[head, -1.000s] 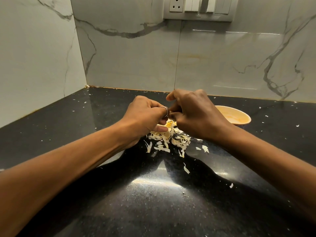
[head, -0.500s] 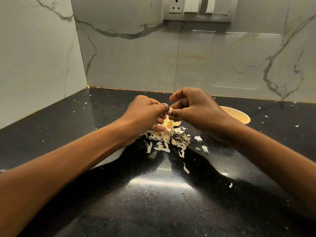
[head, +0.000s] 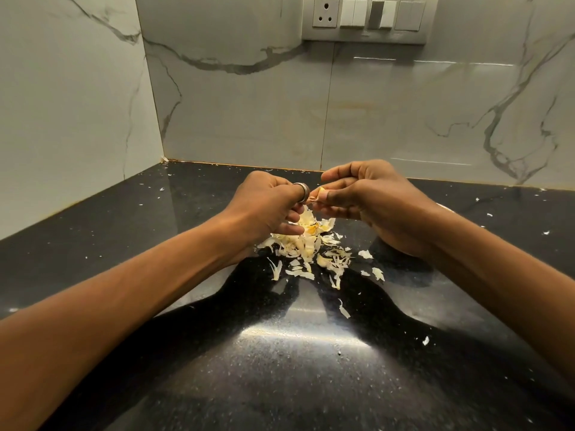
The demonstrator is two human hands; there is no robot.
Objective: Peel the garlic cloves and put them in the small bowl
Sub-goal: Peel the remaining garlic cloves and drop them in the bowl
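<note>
The bench (head: 193, 377) is polished black stone with fine pale speckles. It fits into a corner formed by the left wall (head: 68, 104) and the back wall (head: 249, 113), both faced with grey-veined marble-look tiles. A switch panel (head: 368, 18) with one socket is mounted high on the back wall. A bright band of reflected light lies across the near bench surface.

The garlic clove (head: 320, 194) is held above the bench, between both hands and over the pile of peel (head: 305, 247).
- Left hand (head: 267, 206): fingers curled, fingertips on the clove; a ring (head: 303, 191) is on one finger.
- Right hand (head: 373, 200): thumb and forefinger pinch the clove from the opposite side.

Loose flakes (head: 343, 312) lie scattered beyond the pile, towards the near edge and along both sides.
</note>
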